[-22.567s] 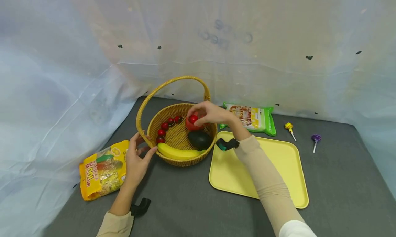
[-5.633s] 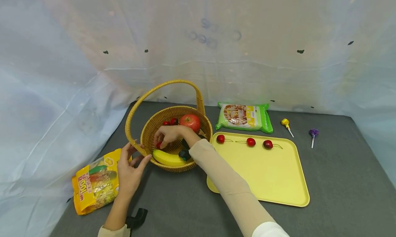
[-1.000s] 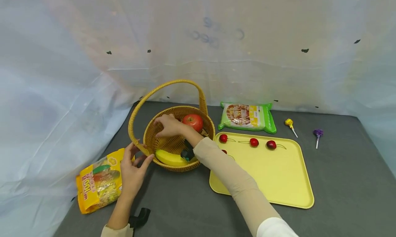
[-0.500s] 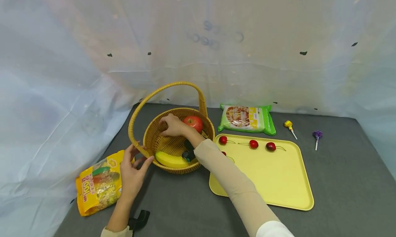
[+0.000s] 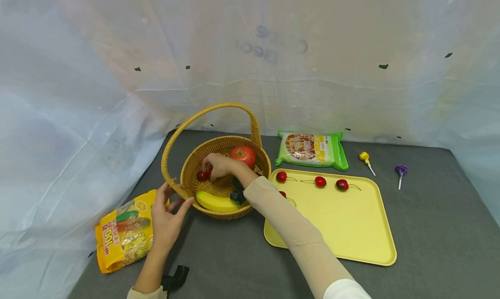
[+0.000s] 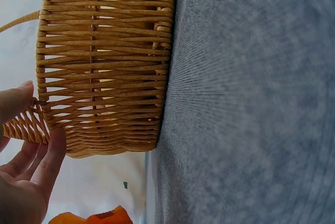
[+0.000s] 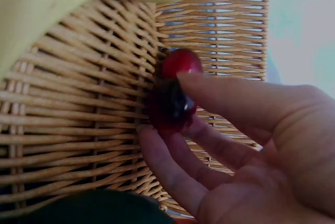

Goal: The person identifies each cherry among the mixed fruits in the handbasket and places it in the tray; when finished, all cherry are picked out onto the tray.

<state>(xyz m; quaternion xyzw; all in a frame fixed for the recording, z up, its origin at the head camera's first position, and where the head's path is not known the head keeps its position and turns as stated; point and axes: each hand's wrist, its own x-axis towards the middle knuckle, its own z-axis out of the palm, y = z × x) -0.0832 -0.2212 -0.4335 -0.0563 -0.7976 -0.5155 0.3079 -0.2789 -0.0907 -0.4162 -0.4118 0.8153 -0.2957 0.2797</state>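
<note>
A round wicker basket (image 5: 187,160) with a tall handle stands left of centre. My left hand (image 5: 167,216) grips its rim at the handle's base, thumb and fingers on either side of the weave (image 6: 104,77). Inside the basket, my right hand (image 5: 222,165) has its thumb and fingers round a dark red cherry (image 7: 170,109). Another cherry (image 7: 180,63) lies right against it by the basket wall. A banana (image 5: 216,202) and a red apple (image 5: 244,156) share the basket. Part of a dark green fruit (image 7: 99,208) shows in the right wrist view; my wrist mostly hides it in the head view.
On the right lies a yellow tray (image 5: 343,229) holding several stemmed cherries (image 5: 320,182), one partly behind my sleeve. A green food packet (image 5: 312,149) is behind it. Two lollipops, yellow (image 5: 364,156) and purple (image 5: 401,169), lie farther right. A yellow bag (image 5: 125,229) sits at left.
Over the longer span, several cherries have gone from basket to tray. In the last half second my right hand has come nearer, and cherries show at its fingertips. The left hand stays put.
</note>
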